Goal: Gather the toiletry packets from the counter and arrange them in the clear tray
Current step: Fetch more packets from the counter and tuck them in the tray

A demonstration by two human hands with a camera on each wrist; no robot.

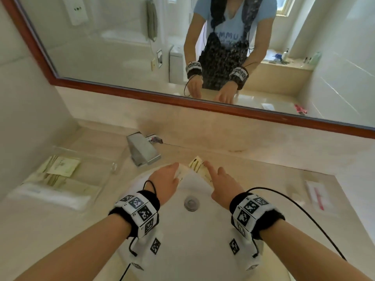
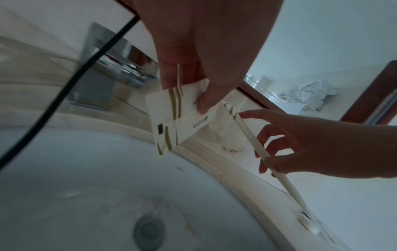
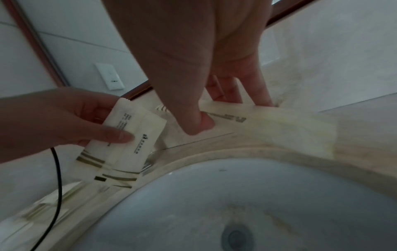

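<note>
Material: cream paper sachets with gold stripes and small dark print, thin and flat, the sort that slide or fan out when pinched loosely.
Left hand: the left hand (image 1: 166, 180) pinches a small stack of packets (image 2: 171, 118) between thumb and fingers, held above the far rim of the sink (image 1: 188, 240).
Right hand: the right hand (image 1: 221, 183) has its forefinger extended and the other fingers curled behind a long flat packet (image 1: 199, 169), tipping it on edge just beyond the sink, on the desk (image 1: 263, 159); thumb on one face, fingers on the other.
Step in hand: probably lifting this long packet to join the stack.
How to do it well: get the thumb fully under the raised edge before lifting, keep it flat against the stack so stripes align, and tighten the left pinch so nothing slips into the basin.
Clear tray: the clear tray (image 1: 97, 159) sits left of the sink, past the faucet (image 1: 143, 149); several packets already lie inside, and its walls are hard to see.
Still out: a wrapped toothbrush (image 1: 316, 194) lies right of the sink, well apart.
Surfaces: glossy beige stone, smooth white ceramic, chrome block spout.
</note>
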